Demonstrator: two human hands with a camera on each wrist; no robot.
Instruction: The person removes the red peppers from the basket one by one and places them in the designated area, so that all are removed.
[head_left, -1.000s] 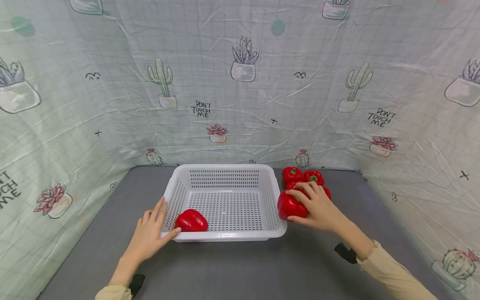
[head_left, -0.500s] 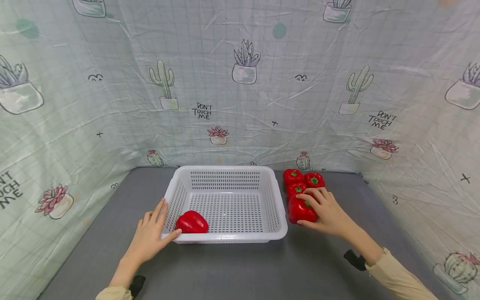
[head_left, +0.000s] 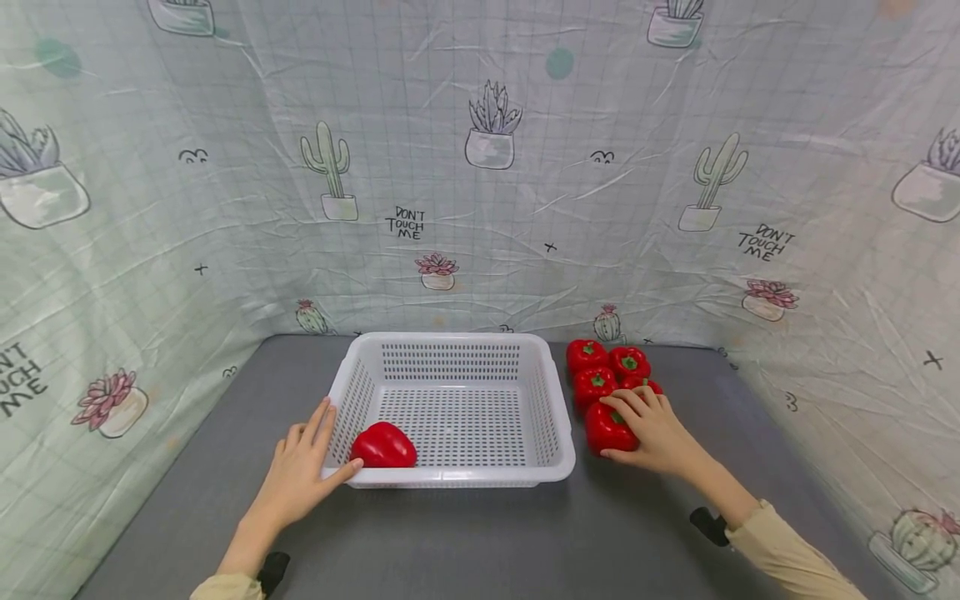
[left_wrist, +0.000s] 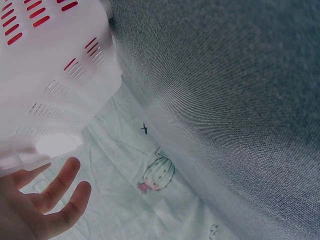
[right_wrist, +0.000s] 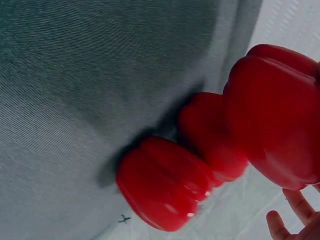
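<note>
My right hand [head_left: 656, 433] grips a red bell pepper [head_left: 609, 429] from above, with the thumb on its near side and the fingers over the top. In the right wrist view, this bell pepper [right_wrist: 275, 112] looms large at the right edge, close by other peppers. My left hand [head_left: 296, 471] rests against the near left corner of a white perforated plastic basket [head_left: 465, 475], fingers extended along the left rim and thumb at the front rim. Inside that corner lies a single red bell pepper [head_left: 384, 444]. In the left wrist view, fingers [left_wrist: 65, 180] show below the basket's wall [left_wrist: 60, 90].
Several more red bell peppers [head_left: 595, 383] with green stems cluster right of the basket, one partly hidden by my right hand. A grey cloth-covered table [head_left: 480, 542] lies beneath. A cactus-print curtain [head_left: 495, 217] encloses the back and sides.
My right hand and its bell pepper have moved rightward, away from the basket's right rim, and a little nearer me. My left hand stays at the basket's corner.
</note>
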